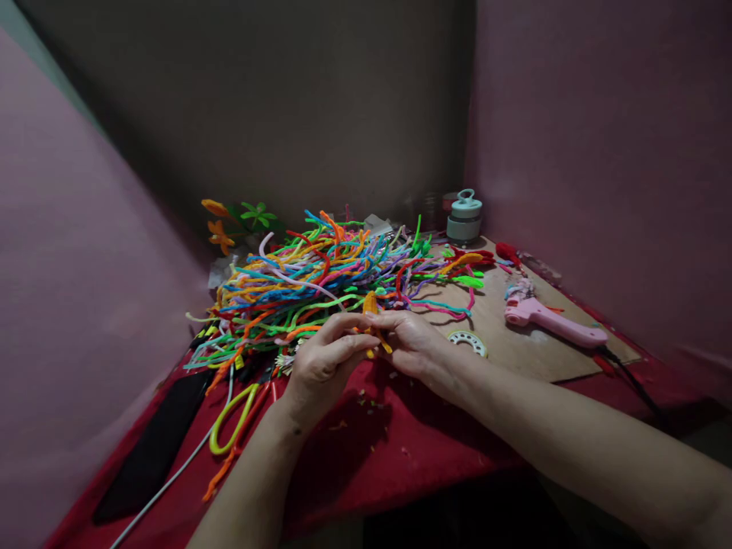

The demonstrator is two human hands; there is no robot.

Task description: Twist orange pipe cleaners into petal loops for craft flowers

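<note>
Both my hands meet in the middle, above the front of the red cloth. Between them is an orange-yellow pipe cleaner piece [370, 303], its folded upper part standing up and short ends poking out below. My left hand [329, 358] pinches it from the left, thumb and fingers together. From the right, my right hand [409, 343] has its fingers closed on the same piece. Just behind my hands lies a large heap of colourful pipe cleaners [297, 278]. Parts of the piece are hidden by my fingers.
Left of my arms lie a dark phone-like slab [154, 446], a white cable [171, 480] and yellow-handled scissors [234, 419]. On the right, a pink glue gun [552, 320] and a white ring-shaped tape roll [467, 343] rest on a brown board [515, 354]. Behind stands a pale green jar [464, 219].
</note>
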